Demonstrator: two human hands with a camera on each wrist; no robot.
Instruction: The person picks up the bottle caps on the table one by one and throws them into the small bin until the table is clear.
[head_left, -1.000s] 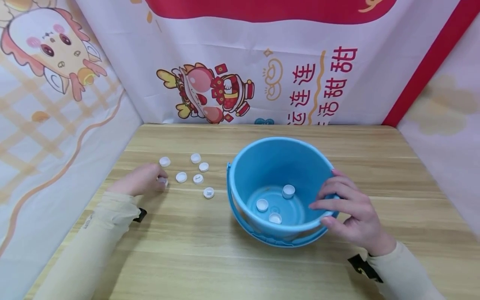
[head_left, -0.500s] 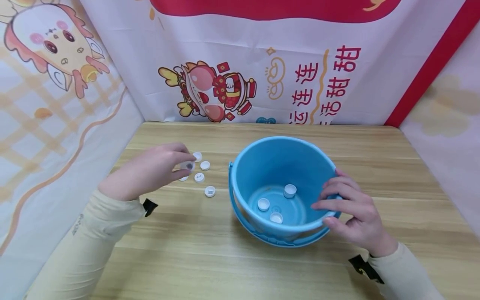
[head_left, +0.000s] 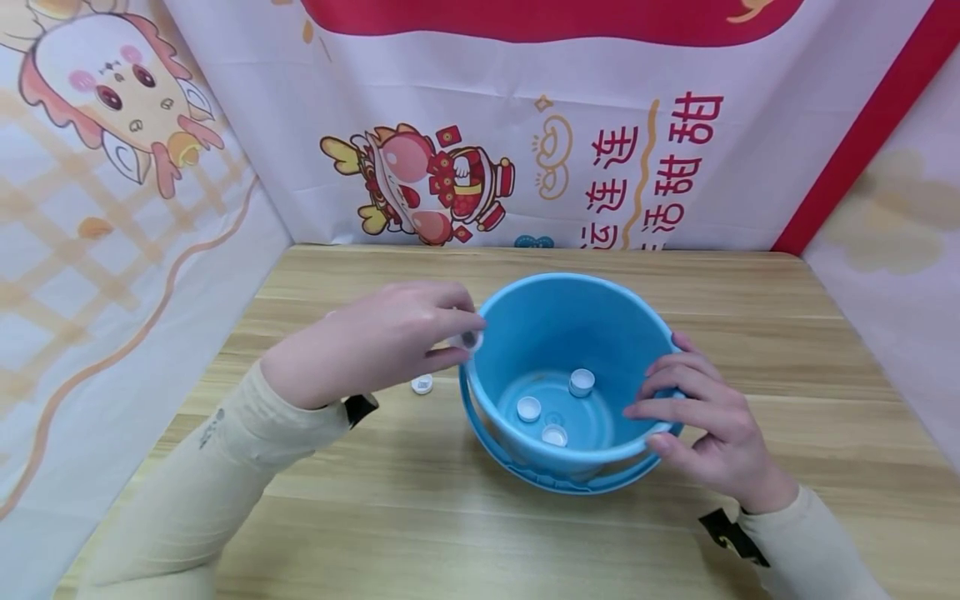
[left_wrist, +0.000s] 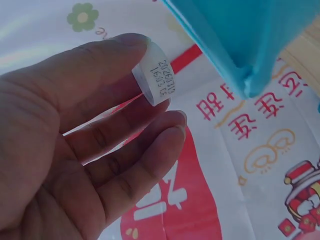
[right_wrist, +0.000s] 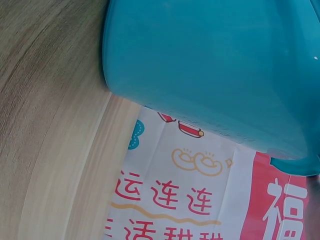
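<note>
At the upper left of the frame, a cloth wall (head_left: 56,225) carries a cartoon animal (head_left: 112,96) above an orange checked pattern. Below it, a pale sleeve (head_left: 202,475) runs up from the lower left to the left hand (head_left: 375,337), which reaches across the left-centre of the frame. Its grip is clamped on a white cap (head_left: 467,340), pinched between thumb and fingers at the left edge of the bucket's rim; the left wrist view shows printed digits on the cap's side and a gap between it and the blue plastic. Just under this hand, a second cap (head_left: 422,384) lies on the wooden desk (head_left: 375,500).

Right of centre stands the blue bucket (head_left: 577,308), upright, its handle (head_left: 555,483) lowered round the near side. On its floor sit three more white caps: one at the left (head_left: 528,409), one nearest the bottom of the frame (head_left: 554,435) and one further right (head_left: 582,382).

At the right of the frame, the right hand (head_left: 708,417) has its grip clamped on the bucket's rim, some fingers reaching inside. A red stripe (head_left: 862,125) slants down the back cloth (head_left: 450,83) at the upper right.
</note>
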